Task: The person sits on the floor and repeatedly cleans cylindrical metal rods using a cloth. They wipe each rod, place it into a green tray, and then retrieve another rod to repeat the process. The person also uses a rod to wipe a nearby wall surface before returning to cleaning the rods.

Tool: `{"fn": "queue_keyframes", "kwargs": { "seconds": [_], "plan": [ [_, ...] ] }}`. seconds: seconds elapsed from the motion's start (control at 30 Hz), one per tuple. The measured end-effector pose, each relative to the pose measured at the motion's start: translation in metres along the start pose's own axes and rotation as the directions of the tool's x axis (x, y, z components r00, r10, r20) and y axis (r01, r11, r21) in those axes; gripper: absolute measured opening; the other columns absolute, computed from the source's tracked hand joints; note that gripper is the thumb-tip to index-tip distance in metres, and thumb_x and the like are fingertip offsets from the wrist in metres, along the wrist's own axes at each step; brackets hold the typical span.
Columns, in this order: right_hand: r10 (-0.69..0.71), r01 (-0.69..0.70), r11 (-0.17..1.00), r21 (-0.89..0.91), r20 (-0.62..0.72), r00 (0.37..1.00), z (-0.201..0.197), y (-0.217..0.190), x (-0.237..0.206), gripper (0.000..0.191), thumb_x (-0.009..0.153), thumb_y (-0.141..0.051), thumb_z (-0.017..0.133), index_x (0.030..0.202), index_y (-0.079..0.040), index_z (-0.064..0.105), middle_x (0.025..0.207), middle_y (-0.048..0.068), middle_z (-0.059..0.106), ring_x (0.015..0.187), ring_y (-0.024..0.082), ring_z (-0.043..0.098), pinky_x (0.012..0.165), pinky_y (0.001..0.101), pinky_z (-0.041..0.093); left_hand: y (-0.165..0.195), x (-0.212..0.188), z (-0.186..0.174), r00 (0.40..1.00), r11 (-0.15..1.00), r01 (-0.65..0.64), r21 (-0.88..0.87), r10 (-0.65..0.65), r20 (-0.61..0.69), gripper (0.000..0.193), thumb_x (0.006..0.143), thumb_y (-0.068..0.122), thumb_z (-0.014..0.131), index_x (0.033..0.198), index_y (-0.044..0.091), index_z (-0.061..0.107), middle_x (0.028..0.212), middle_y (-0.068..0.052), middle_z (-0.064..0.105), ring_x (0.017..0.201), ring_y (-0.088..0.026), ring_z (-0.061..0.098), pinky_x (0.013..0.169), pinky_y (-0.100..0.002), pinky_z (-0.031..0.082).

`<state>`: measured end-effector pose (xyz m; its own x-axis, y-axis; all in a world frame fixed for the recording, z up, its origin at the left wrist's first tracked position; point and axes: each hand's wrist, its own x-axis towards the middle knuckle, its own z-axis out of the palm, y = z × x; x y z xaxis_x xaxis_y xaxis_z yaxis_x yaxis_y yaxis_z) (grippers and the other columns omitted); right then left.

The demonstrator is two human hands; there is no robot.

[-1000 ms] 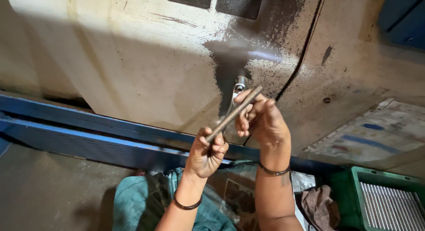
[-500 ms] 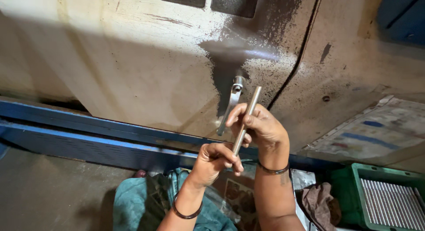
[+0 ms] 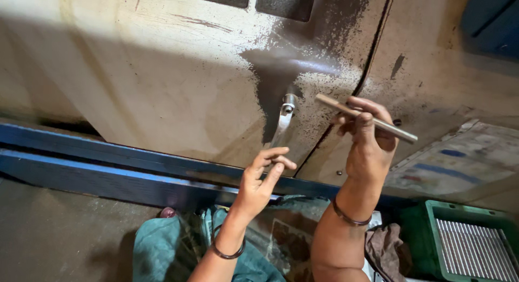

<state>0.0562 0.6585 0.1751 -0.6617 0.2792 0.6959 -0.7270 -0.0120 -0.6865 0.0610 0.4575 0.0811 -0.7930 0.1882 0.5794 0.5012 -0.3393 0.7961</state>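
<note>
A green crate (image 3: 432, 228) sits beside a blue beam (image 3: 108, 163).

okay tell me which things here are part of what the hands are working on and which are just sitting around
In use:
- metal rod, gripped in the right hand
- wrench hanging from the fitting on the dirty metal panel, with the left hand open just below it

Lying about:
- green crate
- brown rag
- blue beam

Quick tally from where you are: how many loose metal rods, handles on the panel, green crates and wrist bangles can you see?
Metal rod, held in the right hand: 1
Metal handle on the panel, near the left hand: 1
Green crate: 1
Wrist bangles: 2
Total: 5
</note>
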Motion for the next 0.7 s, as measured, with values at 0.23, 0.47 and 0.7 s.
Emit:
{"fn": "queue_keyframes", "kwargs": {
  "seconds": [0.23,0.47,0.7],
  "plan": [
    [-0.183,0.160,0.975,-0.153,-0.154,0.971,0.003,-0.003,0.006,0.043,0.111,-0.034,0.066,0.131,0.004,0.061,0.111,0.014,0.071,0.099,0.022,0.072,0.082,0.0321,0.057,-0.018,0.035,0.009,0.840,0.697,-0.468,0.544,0.543,0.027,0.037,0.091,-0.008,0.068,0.118,0.016,0.068,0.116,-0.001,0.072,0.114,-0.024,0.067,0.102,-0.038,0.052],
    [-0.223,0.170,0.950,-0.261,-0.187,0.957,-0.012,-0.013,0.002,0.036,0.113,-0.029,0.067,0.128,0.004,0.063,0.100,0.012,0.069,0.088,0.018,0.069,0.079,0.0287,0.054,-0.058,0.073,0.016,0.791,0.513,-0.390,0.764,0.611,-0.007,0.064,0.089,-0.014,0.060,0.142,0.020,0.054,0.158,-0.014,0.040,0.151,-0.037,0.033,0.125,-0.049,0.029],
    [-0.169,0.102,0.946,-0.306,-0.201,0.965,-0.028,-0.032,-0.001,0.027,0.112,-0.021,0.069,0.122,0.004,0.067,0.095,0.009,0.068,0.084,0.015,0.065,0.077,0.0267,0.051,-0.075,0.069,0.017,0.842,0.525,-0.352,0.775,0.539,0.018,0.077,0.091,-0.019,0.057,0.156,0.021,0.042,0.166,-0.007,0.038,0.156,-0.037,0.029,0.129,-0.048,0.026]
  ]
}}
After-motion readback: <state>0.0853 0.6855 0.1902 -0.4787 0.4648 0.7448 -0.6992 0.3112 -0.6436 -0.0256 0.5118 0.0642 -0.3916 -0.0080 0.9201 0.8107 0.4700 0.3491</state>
